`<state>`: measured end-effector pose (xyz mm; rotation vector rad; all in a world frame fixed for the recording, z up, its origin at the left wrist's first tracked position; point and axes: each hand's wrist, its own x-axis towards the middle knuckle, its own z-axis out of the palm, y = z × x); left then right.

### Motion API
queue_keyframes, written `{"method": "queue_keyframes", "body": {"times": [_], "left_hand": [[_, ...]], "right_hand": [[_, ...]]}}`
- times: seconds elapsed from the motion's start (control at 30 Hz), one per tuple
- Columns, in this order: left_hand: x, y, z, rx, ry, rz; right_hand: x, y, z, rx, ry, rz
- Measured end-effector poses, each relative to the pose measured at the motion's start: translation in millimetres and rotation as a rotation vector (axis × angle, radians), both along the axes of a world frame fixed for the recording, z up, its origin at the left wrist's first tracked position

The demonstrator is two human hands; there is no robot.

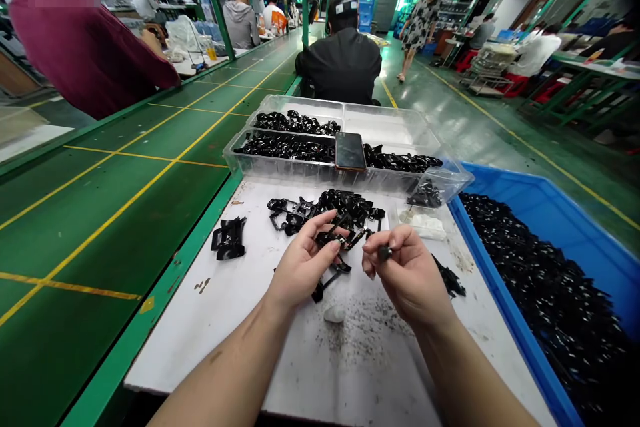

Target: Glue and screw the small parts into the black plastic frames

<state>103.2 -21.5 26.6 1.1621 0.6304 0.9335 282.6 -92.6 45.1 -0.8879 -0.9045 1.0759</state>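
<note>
My left hand (303, 263) is closed on a black plastic frame part (334, 260), held just above the white work board (240, 320). My right hand (407, 273) pinches a small black plastic piece (384, 253) beside that frame, fingers curled. Just beyond both hands lies a heap of black plastic parts (330, 210). A small stack of black parts (229, 238) sits at the board's left edge. A few more black pieces (450, 279) lie to the right of my right hand.
A clear plastic tray (380, 127) holding black parts and a phone (350, 151) stands at the board's far end. A blue crate (545, 213) full of small black pieces is on the right. A green conveyor (100, 213) runs along the left. Other people work beyond.
</note>
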Motion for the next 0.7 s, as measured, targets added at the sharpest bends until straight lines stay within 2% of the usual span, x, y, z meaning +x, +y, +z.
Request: {"method": "queue_keyframes", "body": {"times": [0.17, 0.33, 0.5, 0.7], "left_hand": [[1.3, -1.7, 1.9, -0.023, -0.059, -0.019], [0.7, -3.1, 2.8, 0.027, -0.005, -0.004], [0.9, -6.3, 3.3, 0.039, 0.049, 0.016], [1.5, -7.2, 2.5, 0.097, 0.103, 0.076]], "right_hand": [[4.1, 1.3, 1.2, -0.044, 0.088, 0.017], [4.8, 0.5, -1.0, -0.019, 0.088, 0.032], [1.6, -2.8, -3.9, 0.01, -0.086, -0.041], [-4.7, -10.1, -1.6, 0.141, -0.329, -0.047]]}}
